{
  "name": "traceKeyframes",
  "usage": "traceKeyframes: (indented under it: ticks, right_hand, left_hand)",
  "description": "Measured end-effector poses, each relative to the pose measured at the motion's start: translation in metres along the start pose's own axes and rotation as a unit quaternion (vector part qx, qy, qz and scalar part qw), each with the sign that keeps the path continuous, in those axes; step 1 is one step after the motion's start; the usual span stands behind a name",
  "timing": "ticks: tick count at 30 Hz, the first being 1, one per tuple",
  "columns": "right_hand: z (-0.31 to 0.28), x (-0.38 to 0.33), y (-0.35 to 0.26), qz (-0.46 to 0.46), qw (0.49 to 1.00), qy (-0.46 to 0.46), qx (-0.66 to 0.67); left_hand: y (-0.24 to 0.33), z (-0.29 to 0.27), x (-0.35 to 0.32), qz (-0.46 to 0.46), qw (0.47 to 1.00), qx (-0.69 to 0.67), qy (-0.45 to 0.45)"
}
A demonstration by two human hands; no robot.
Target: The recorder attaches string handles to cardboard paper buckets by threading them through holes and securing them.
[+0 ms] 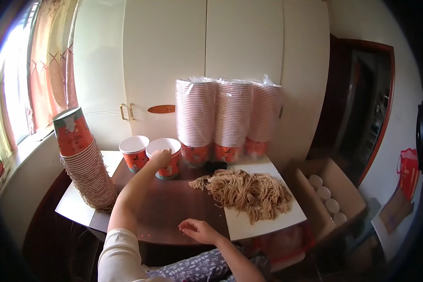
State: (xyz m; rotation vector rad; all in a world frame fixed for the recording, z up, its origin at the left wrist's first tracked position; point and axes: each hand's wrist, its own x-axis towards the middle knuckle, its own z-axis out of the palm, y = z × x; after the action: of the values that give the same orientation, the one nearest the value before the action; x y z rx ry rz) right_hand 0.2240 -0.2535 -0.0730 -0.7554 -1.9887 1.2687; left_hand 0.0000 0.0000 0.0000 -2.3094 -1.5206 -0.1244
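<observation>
Two red printed paper buckets stand side by side on the dark tabletop. My left hand (161, 158) reaches to the right-hand paper bucket (169, 171), its fingers closed at the near rim; the fingertips are hidden. Just left of it stands the other paper bucket (135, 160), untouched, its white inside showing. Near the table's front edge, my right hand (197, 231) hovers with bent fingers slightly apart and nothing visible in it. Beyond it, to the right, lies a loose heap of tan cords (249, 192).
A tall leaning stack of nested buckets (88, 164) stands at the left, with cords hanging from it. Three plastic-wrapped bucket stacks (232, 113) rise at the back. Right of the table, a cardboard box (352, 197) holds several white round pieces. Cream cabinet doors (164, 56) stand behind.
</observation>
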Motion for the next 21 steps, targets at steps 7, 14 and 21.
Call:
traceKeyframes:
  ticks: [7, 14, 21]
  right_hand:
    - [-0.001, 0.019, 0.018, -0.003, 0.999, 0.008, 0.044]
    - [-0.004, 0.025, 0.02, 0.073, 0.997, 0.012, -0.003]
    - [-0.003, 0.031, 0.036, 0.075, 0.996, 0.034, -0.041]
  left_hand:
    - [-0.013, -0.013, 0.008, 0.046, 0.997, -0.069, 0.002]
    - [-0.007, -0.03, -0.001, 0.058, 0.995, 0.023, 0.074]
    - [-0.033, -0.036, -0.001, 0.107, 0.985, 0.027, 0.134]
